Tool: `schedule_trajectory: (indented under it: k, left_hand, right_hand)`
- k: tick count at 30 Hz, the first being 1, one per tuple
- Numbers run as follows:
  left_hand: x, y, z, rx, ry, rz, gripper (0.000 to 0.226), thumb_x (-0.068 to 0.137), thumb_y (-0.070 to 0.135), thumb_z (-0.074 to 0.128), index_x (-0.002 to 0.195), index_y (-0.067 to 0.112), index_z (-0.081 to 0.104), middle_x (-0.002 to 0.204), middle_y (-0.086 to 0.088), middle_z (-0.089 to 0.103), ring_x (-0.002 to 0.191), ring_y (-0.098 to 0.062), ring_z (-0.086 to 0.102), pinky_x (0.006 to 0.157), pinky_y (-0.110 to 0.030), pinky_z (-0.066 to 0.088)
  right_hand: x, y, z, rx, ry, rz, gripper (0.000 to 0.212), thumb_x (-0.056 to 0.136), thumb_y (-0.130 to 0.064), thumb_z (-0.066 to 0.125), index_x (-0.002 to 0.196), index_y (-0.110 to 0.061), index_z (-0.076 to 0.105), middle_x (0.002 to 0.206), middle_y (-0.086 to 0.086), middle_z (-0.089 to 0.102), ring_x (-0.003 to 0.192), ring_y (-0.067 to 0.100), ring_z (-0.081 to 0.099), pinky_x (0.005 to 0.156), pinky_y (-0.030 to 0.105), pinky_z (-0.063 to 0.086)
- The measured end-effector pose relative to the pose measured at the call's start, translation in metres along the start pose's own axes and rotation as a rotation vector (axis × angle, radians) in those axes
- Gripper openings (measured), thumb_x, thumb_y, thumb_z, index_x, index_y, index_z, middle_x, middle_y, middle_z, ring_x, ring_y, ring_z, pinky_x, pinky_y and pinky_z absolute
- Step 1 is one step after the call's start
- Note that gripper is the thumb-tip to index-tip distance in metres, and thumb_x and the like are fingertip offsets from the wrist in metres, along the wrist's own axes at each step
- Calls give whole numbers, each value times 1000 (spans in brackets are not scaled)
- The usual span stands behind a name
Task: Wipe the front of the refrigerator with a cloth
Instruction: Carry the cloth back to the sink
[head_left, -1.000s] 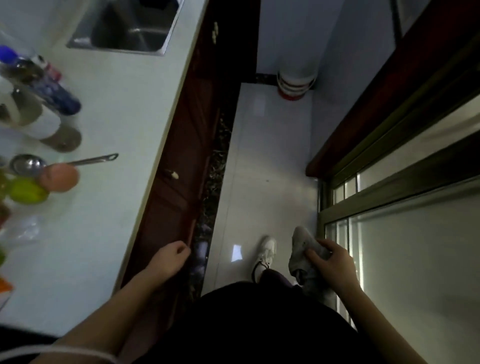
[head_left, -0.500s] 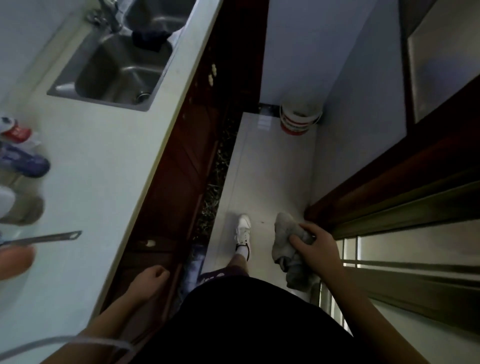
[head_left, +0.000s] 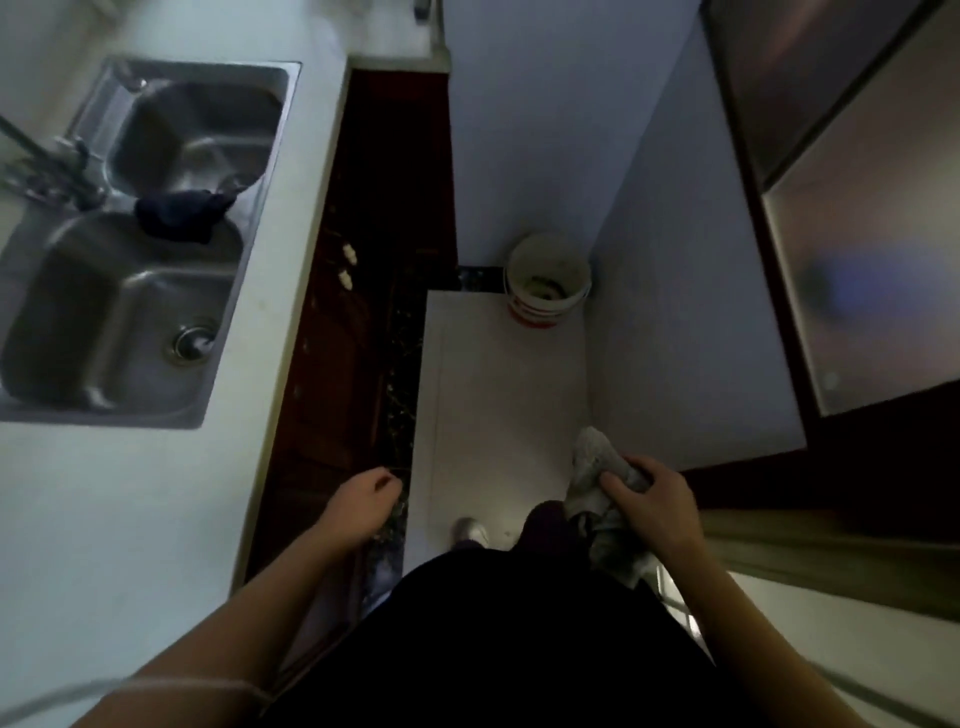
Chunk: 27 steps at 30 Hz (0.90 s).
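One grip, the right hand (head_left: 655, 501), clutches the grey cloth (head_left: 592, 478) (left hand (head_left: 361, 499) loosely curled, holding nothing).

The right hand (head_left: 655, 501) is covering part of the cloth (head_left: 597, 486); the sink (head_left: 62, 332) is running past the left edge.

A dark, black-looking garment (head_left: 498, 639) is being worn over the torso, with both forearms left bare of sleeves. A light-coloured shoe (head_left: 470, 531) is being worn on one foot; a thin pale cord (head_left: 130, 688) is being trailed across the left forearm.
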<state>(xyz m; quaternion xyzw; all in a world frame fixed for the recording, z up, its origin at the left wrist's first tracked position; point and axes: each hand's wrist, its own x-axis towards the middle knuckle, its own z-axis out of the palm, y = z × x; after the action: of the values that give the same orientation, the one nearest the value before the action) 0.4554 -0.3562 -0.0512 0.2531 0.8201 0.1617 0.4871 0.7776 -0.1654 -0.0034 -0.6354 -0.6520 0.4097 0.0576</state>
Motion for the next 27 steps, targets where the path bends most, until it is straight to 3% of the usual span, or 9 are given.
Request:
schedule_trajectory:
  k: [4, 6, 10, 12, 16, 20, 24, 27]
  left_hand:
    - [32, 32, -31, -55, 77, 11, 21, 98, 32, 53, 97, 16, 68, 94, -7, 71, 90, -23, 68, 85, -42, 54]
    - [43, 34, -43, -61, 139, -26, 20, 98, 30, 54, 94, 15, 68, 93, -7, 72, 89, -22, 67, 84, -39, 52]
    - [47, 10, -52, -142, 230, -201, 17, 95, 30, 56, 83, 23, 65, 93, -6, 72, 91, -22, 67, 85, -36, 49]
    - [37, -1, -50, -238, 298, -334, 23, 93, 34, 54, 81, 17, 65, 89, -6, 71, 88, -22, 65, 83, -36, 49]
    - [14, -7, -36, -414, 435, -518, 28, 97, 20, 50, 70, 10, 54, 70, -6, 56, 73, -21, 53, 67, -36, 40]
    - [-12, -2, -18, -601, 582, -632, 26, 98, 20, 51, 83, 1, 61, 84, -19, 66, 81, -30, 62, 71, -37, 43]
    - [-34, -1, 2, -795, 747, -714, 23, 94, 25, 53, 82, 10, 65, 80, -12, 70, 80, -30, 67, 78, -42, 53]
    - [-51, -3, 12, -880, 812, -754, 20, 93, 22, 54, 82, 13, 67, 83, -9, 71, 83, -28, 67, 81, -40, 53]
  right_hand:
    - [64, -53, 18, -16, -95, -64, 31, 83, -23, 82, 110, -10, 75, 92, 4, 70, 92, 24, 69, 80, 28, 47]
    - [98, -83, 30, -51, -167, -120, 33, 83, -26, 82, 112, -12, 75, 97, 3, 73, 94, 22, 69, 82, 31, 51]
    - [166, -145, 52, -153, -306, -264, 33, 83, -35, 81, 113, -23, 74, 98, -5, 70, 93, 16, 67, 83, 31, 52]
    - [195, -183, 58, -189, -419, -327, 29, 85, -36, 79, 111, -26, 73, 95, -8, 69, 89, 13, 66, 82, 31, 51]
    - [235, -261, 78, -272, -694, -460, 11, 91, -29, 74, 98, -29, 66, 88, -17, 64, 82, 2, 60, 72, 28, 45]
    - [239, -325, 118, -372, -858, -625, 9, 91, -26, 74, 96, -26, 67, 88, -9, 68, 81, 3, 62, 67, 28, 50]
    - [215, -370, 164, -468, -1013, -773, 12, 93, -30, 72, 103, -27, 66, 93, -9, 68, 87, 11, 64, 77, 33, 51]
    - [186, -385, 200, -524, -1056, -888, 19, 90, -31, 76, 106, -24, 69, 95, -6, 69, 91, 16, 65, 79, 30, 47]
